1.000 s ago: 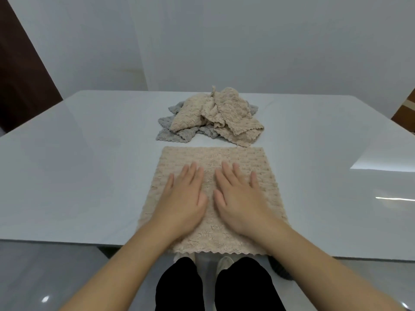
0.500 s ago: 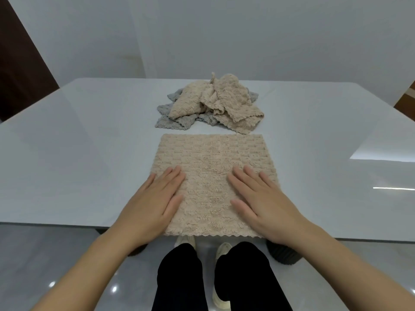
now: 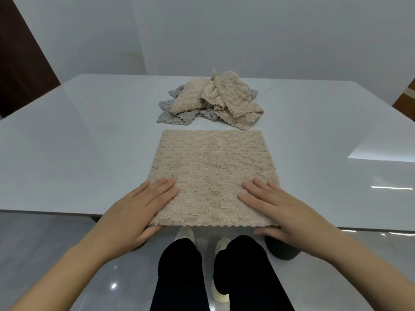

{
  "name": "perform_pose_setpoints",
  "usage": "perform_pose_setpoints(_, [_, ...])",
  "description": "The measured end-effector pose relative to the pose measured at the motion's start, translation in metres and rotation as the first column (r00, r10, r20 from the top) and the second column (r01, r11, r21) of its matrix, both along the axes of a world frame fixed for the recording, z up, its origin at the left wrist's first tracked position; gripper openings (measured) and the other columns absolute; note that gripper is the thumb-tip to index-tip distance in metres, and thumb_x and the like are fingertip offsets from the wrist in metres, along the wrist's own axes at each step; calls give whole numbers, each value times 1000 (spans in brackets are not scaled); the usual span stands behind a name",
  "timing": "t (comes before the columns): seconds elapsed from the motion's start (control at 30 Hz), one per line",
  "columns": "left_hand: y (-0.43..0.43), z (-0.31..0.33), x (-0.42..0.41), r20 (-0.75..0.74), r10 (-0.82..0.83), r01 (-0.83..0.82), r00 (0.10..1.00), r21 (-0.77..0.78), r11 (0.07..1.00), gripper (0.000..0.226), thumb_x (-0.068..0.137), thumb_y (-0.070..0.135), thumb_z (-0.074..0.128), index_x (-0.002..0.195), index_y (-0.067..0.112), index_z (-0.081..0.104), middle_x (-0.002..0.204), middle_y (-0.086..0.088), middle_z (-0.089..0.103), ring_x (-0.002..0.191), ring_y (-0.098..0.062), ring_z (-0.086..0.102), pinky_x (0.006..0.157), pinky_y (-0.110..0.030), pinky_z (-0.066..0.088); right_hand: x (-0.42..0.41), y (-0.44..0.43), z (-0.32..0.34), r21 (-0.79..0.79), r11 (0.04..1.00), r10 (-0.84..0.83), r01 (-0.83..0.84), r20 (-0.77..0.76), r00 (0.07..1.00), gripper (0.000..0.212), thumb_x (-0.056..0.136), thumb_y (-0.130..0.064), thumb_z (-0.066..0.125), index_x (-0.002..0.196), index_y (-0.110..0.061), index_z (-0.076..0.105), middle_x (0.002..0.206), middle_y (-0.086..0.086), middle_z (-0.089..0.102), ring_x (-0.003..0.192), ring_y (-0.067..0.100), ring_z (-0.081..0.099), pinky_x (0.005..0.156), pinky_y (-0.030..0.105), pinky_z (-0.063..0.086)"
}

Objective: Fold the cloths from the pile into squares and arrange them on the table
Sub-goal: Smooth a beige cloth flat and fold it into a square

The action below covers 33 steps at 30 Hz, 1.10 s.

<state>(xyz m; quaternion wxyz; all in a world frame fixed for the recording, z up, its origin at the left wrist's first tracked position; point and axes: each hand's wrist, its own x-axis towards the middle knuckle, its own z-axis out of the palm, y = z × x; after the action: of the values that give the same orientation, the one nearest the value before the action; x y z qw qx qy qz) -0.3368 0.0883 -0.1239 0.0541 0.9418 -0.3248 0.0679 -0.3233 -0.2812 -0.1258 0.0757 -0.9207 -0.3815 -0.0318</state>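
A beige waffle-textured cloth [image 3: 213, 171] lies before a beige-and-grey pile [image 3: 211, 102] on the white table [image 3: 78, 142].

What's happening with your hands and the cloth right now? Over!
Hands flat: left hand, right hand on near corners of beige cloth. Cloth spread on table. Crumpled pile beyond it, nothing in the way.
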Motion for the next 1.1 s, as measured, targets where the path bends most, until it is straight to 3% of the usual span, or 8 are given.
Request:
perform_pose_setpoints(0.17, [9,-1,-5,-53,-24,9,998,-271,962,55,88,26,46,143,27,43,153,14,35,141,-7,33,115,-32,24,-3,-8,7,240,970,60,-28,-129,990,61,94,-53,51,149,-31,38,159,-13,26,148,8,16,121,28,9])
perform_pose_setpoints(0.33, [7,0,-5,-62,32,-56,998,-438,897,38,96,44,44,126,28,62,140,22,50,132,-2,46,112,-24,30,-4,-8,13,417,906,33,72,-240,970,40,98,-31,49,137,-25,55,148,-19,44,142,5,32,118,23,19])
perform_pose_setpoints(0.47, [-3,21,-2,-260,167,-296,951,-609,736,14,91,35,62,95,44,73,98,24,71,96,8,63,84,-5,42,-2,-8,27,494,835,-50,242,-370,928,25,95,-20,59,117,-29,69,123,-27,62,123,-3,53,103,12,37])
perform_pose_setpoints(0.53, [-5,27,7,-296,225,-367,928,-631,683,19,88,21,67,78,37,71,70,13,67,68,2,59,64,-11,39,5,-8,37,542,769,-99,338,-421,901,17,89,-27,62,98,-36,74,98,-15,73,96,2,66,84,15,46])
perform_pose_setpoints(0.63, [-11,36,32,-338,290,-445,896,-661,604,15,88,20,67,76,29,68,62,9,61,60,0,50,58,-15,36,26,-4,49,619,678,-113,396,-446,888,13,86,-35,62,85,-27,73,76,6,67,71,9,56,66,22,40])
perform_pose_setpoints(0.87, [-33,47,116,-317,466,-557,826,-586,589,7,84,22,69,78,24,70,67,7,67,61,-1,56,59,-11,40,105,12,57,608,585,-249,537,-496,832,10,93,-16,64,88,-16,73,55,-24,58,53,-7,51,53,7,35])
perform_pose_setpoints(1.0, [-42,48,153,-323,520,-605,791,-537,588,12,83,21,63,74,14,65,63,-1,63,62,-20,59,67,-34,51,150,15,54,490,622,-399,611,-473,786,19,91,-21,63,90,-4,70,58,-10,54,49,1,44,55,22,37])
perform_pose_setpoints(1.1, [-48,46,172,-282,587,-644,759,-460,611,26,83,22,59,61,12,49,62,-4,56,65,-22,53,62,-35,46,170,17,54,415,644,-486,643,-427,763,23,90,-21,62,91,2,67,68,2,57,62,11,47,59,26,36])
